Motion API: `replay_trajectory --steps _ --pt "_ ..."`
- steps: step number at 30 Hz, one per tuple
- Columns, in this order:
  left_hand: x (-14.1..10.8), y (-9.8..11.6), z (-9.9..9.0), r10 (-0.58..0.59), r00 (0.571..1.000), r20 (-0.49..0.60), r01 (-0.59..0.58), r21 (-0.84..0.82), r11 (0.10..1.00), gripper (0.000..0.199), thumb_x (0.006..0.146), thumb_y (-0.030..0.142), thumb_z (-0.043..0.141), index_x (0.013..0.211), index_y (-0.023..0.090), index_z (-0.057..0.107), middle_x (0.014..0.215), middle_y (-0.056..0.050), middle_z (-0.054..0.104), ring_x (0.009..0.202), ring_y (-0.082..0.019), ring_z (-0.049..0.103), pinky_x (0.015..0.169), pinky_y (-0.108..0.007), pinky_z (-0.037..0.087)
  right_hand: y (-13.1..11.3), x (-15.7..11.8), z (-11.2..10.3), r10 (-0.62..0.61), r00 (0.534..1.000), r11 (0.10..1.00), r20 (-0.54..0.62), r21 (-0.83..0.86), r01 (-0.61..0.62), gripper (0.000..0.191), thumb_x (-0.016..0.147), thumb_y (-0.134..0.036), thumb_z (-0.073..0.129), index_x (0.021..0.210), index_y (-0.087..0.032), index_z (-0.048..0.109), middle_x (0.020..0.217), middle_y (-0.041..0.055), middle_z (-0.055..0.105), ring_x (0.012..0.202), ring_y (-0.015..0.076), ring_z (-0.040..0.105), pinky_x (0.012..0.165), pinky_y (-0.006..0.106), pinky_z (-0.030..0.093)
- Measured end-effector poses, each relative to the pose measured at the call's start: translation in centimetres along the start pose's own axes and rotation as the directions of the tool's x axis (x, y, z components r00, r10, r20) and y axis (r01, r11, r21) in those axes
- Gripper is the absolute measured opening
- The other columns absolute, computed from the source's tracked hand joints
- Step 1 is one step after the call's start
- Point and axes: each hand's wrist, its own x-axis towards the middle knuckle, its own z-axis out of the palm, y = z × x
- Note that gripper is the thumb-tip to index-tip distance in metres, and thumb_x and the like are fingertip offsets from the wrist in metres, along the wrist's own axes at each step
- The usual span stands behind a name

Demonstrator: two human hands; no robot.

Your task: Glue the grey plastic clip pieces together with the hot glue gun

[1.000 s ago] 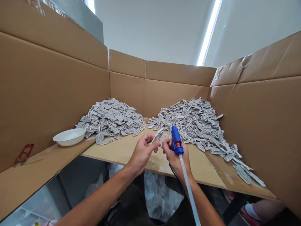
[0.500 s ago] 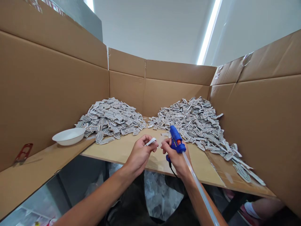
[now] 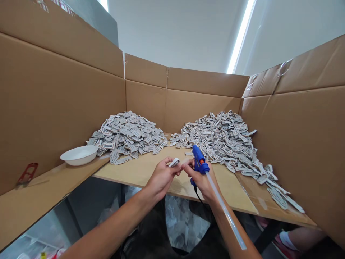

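My left hand (image 3: pixel 162 178) pinches a small grey-white slotted piece (image 3: pixel 174 162) with a rounded end above the table. Wrapped in my right hand (image 3: pixel 205 181) is a blue glue gun (image 3: pixel 198 159), its nozzle pointing up and away; a long clear glue stick (image 3: pixel 225 208) runs out of its back along my forearm. The right thumb and fingertips meet the left fingertips beside the piece. Whether they grip anything small there is hidden. Behind my hands lie a left heap (image 3: pixel 130 133) and a right heap (image 3: pixel 218 135) of similar grey pieces.
Cardboard walls (image 3: pixel 205 93) surround the wooden tabletop (image 3: pixel 129 172) on three sides. A white bowl (image 3: pixel 79 155) stands by the left heap. At far left is a red-handled tool (image 3: pixel 27 174). Another person's leg (image 3: pixel 302 238) shows below right. Clear plastic bags (image 3: pixel 184 223) lie under the table edge.
My right hand has shifted slightly left with the glue gun, and its fingertips now meet the left hand's. The piece in my left hand has turned, showing more of its slotted face.
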Motion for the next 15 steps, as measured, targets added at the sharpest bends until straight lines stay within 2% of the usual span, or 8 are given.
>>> replay_trajectory --steps 6,15 --pt "-0.3 -0.1 0.1 0.026 1.000 -0.008 -0.025 0.070 0.997 0.036 0.060 0.029 0.087 0.073 0.019 0.055 0.065 0.004 0.057 0.065 -0.012 0.049 0.070 -0.029 0.036 0.3 0.1 -0.2 0.026 0.999 1.000 -0.046 -0.015 -0.027 0.026 0.077 -0.041 0.071 0.066 -0.019 0.062 0.059 -0.0032 0.051 0.055 0.0114 0.043 0.052 0.025 0.037" --pt "-0.5 0.1 0.2 0.045 0.999 -0.002 -0.045 0.110 0.993 0.031 0.061 0.023 0.082 0.071 0.020 0.053 0.063 0.003 0.057 0.064 -0.012 0.048 0.067 -0.028 0.034 0.3 0.5 -1.1 0.043 0.993 0.999 -0.112 -0.006 -0.044 0.035 0.073 -0.049 0.076 0.066 -0.020 0.057 0.058 -0.0032 0.051 0.054 0.0119 0.044 0.048 0.025 0.036"
